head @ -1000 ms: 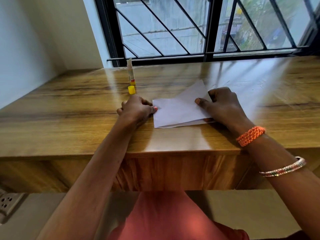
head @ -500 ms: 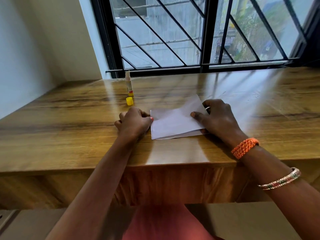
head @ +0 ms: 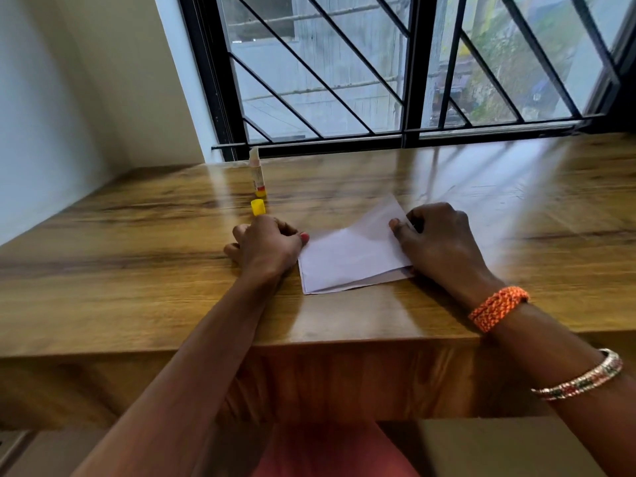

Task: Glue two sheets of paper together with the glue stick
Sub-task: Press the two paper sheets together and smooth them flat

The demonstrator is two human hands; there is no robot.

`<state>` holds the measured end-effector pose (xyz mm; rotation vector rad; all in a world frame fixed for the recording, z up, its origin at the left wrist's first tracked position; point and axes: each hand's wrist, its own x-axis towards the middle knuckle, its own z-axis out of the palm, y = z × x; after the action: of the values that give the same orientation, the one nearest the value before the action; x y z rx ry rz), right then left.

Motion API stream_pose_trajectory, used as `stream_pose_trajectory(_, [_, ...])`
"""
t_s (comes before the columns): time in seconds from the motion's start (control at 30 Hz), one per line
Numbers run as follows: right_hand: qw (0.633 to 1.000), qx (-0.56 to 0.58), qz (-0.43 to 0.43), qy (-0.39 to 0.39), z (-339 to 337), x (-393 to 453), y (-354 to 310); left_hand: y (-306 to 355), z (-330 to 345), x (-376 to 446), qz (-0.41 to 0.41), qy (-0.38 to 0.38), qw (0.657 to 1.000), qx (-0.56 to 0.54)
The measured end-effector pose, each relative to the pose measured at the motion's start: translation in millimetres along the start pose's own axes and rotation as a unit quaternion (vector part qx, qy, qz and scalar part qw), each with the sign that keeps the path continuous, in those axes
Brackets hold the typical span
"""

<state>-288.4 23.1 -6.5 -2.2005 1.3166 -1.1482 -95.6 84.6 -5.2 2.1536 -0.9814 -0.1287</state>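
Two white paper sheets (head: pixel 347 259) lie stacked on the wooden table (head: pixel 137 270), the lower sheet showing along the near edge. My left hand (head: pixel 265 246) rests on the table as a loose fist, its thumb tip touching the stack's left corner. My right hand (head: pixel 437 246) grips the right edge of the stack, thumb on top and fingers curled beside it. The glue stick (head: pixel 257 175) stands upright and uncapped behind my left hand. Its yellow cap (head: pixel 258 206) sits on the table just in front of it.
A barred window (head: pixel 406 80) runs along the table's far edge. A white wall (head: pixel 51 115) closes off the left side. The table's near edge (head: pixel 344 342) is close to my body.
My head has tilted up, so the table sits lower in view. Both hands stay at the paper's edges, and the glue stick and cap have not moved.
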Motion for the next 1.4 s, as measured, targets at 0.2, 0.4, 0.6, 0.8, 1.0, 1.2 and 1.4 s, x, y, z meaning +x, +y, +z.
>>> stream_pose_trajectory(0.2, [0.999, -0.043, -0.02, 0.0, -0.2, -3.2, -5.6, 5.4, 0.8, -9.9, 0.04, 0.022, 0.996, 0.072])
stream_pose_trajectory(0.4, [0.992, -0.128, -0.018, 0.002, -1.6, -6.2, -8.8, 9.9, 2.7, -18.3, 0.159, 0.072, 0.972, 0.156])
stream_pose_trajectory(0.6, [0.989, -0.149, -0.011, -0.011, 0.0, -7.9, -8.2, 8.3, 3.1, -44.7, 0.265, 0.001, 0.956, 0.128])
stream_pose_trajectory(0.8, [0.989, -0.146, -0.014, -0.006, -0.3, -8.3, -8.7, 1.9, 0.3, -51.1, 0.232, -0.147, 0.945, 0.176])
stream_pose_trajectory(1.0, [0.992, -0.121, -0.02, 0.033, -1.5, -8.8, -9.4, 0.4, -0.5, -48.4, 0.212, -0.208, 0.928, 0.224])
stream_pose_trajectory(1.2, [0.993, -0.116, -0.012, 0.024, -2.9, -8.6, -4.9, -3.2, -1.5, -48.6, 0.203, -0.206, 0.93, 0.228])
stream_pose_trajectory(1.4, [0.979, -0.204, -0.021, 0.009, -6.0, -12.8, -5.6, -7.3, -9.4, -44.6, 0.199, -0.246, 0.912, 0.261])
